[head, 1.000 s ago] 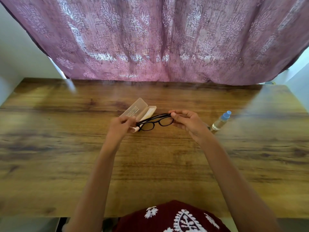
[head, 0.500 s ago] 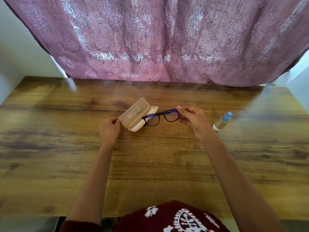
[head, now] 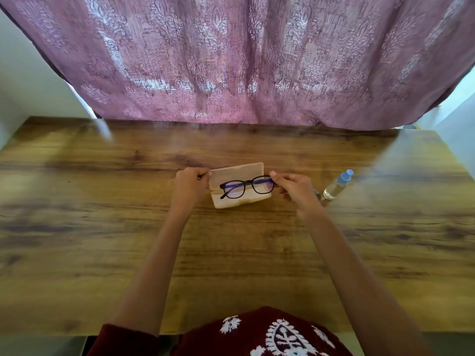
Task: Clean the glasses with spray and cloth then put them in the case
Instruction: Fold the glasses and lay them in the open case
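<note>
A pale beige glasses case (head: 239,202) lies open at the middle of the wooden table (head: 231,253), its lid (head: 236,173) tipped back. Black-framed glasses (head: 245,186) with bluish lenses hang folded over the open case, slanting down to the left. My right hand (head: 293,187) pinches the right end of the frame. My left hand (head: 189,187) grips the left edge of the case lid. A small clear spray bottle (head: 336,186) with a blue cap lies to the right of my right hand. No cloth shows.
A mauve patterned curtain (head: 244,60) hangs along the far edge of the table. Pale walls stand at both sides. My dark red embroidered clothing (head: 270,332) is at the near table edge.
The case has swung round to lie square to me. My left hand moved from its corner to the lid's left edge. My right hand has brought the glasses over the open case.
</note>
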`<state>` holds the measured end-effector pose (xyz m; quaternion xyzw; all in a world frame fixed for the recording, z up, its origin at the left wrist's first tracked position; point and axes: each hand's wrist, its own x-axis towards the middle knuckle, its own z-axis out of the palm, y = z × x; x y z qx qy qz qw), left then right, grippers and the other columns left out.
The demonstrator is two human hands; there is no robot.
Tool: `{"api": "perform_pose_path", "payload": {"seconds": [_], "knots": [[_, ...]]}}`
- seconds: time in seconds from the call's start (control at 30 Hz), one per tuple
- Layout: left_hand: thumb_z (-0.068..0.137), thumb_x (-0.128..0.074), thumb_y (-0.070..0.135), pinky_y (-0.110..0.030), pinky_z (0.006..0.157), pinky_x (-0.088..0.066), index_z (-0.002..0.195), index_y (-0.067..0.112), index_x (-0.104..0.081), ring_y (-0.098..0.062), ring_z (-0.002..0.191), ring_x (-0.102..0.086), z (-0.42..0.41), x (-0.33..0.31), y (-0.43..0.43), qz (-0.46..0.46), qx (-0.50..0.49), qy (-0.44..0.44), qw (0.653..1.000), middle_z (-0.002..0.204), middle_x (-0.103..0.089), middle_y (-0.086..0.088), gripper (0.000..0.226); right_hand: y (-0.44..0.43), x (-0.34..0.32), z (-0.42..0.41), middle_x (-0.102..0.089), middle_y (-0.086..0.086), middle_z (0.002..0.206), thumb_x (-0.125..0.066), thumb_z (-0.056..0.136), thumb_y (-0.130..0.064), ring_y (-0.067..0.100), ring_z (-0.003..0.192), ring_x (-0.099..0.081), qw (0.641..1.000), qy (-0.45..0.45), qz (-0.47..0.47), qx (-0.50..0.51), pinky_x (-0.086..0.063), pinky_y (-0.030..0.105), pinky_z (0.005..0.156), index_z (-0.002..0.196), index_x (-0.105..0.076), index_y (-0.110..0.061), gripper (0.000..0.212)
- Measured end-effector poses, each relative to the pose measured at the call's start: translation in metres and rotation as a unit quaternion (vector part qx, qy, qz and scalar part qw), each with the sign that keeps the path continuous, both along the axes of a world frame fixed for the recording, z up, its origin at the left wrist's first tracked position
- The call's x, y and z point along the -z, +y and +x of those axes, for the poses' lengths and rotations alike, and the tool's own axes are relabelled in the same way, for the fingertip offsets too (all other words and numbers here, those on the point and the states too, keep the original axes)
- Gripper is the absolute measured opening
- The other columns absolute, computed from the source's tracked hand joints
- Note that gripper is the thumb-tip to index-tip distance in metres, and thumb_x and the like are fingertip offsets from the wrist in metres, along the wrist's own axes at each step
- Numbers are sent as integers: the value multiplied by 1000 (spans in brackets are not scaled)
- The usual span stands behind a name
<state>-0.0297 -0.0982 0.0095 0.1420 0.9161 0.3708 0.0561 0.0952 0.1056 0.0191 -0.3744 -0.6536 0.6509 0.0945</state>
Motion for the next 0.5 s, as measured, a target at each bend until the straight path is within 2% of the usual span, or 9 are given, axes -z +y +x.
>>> {"api": "perform_pose_path", "payload": {"seconds": [0.13, 0.2, 0.3, 0.37, 0.5], "knots": [[95, -57, 20, -29, 77, -50, 113, 12, -70, -19, 91, -68, 2, -3, 5, -10, 9, 18, 1000, 101, -74, -5, 24, -6, 11, 0, -65, -7, 64, -69, 88, -24, 4, 54, -46, 1000, -1, -16, 11, -40, 13, 47, 92, -71, -11, 13], [95, -57, 20, -31, 82, -52, 113, 12, -70, -19, 92, -68, 0, -1, 6, -8, 12, 16, 1000, 103, -74, -5, 24, -7, 16, -1, -69, -2, 70, -68, 89, -24, 5, 53, -44, 1000, -4, -13, 7, -39, 15, 49, 97, -72, -9, 17], [94, -58, 22, -34, 87, -53, 113, 12, -70, -18, 93, -68, -2, 3, 6, 0, 16, 10, 1000, 106, -73, -5, 24, -9, 24, -5, -72, 7, 84, -67, 90, -28, 7, 60, -48, 999, -33, 31, -16, -43, 21, 57, 101, -72, -9, 22], [94, -58, 22, -30, 86, -52, 115, 13, -69, -18, 94, -68, -2, 6, 6, 5, 15, 5, 1000, 109, -72, -5, 25, -9, 27, -7, -74, 9, 88, -66, 90, -32, 10, 64, -52, 996, -51, 69, -30, -46, 25, 60, 102, -70, -11, 25], [94, -59, 24, -29, 83, -52, 119, 16, -66, -18, 93, -66, 1, 8, 6, 12, 24, 4, 1000, 107, -72, -4, 28, -12, 29, -8, -73, 0, 77, -67, 88, -36, 10, 64, -57, 989, -51, 133, -37, -52, 36, 68, 97, -64, -10, 28]]}}
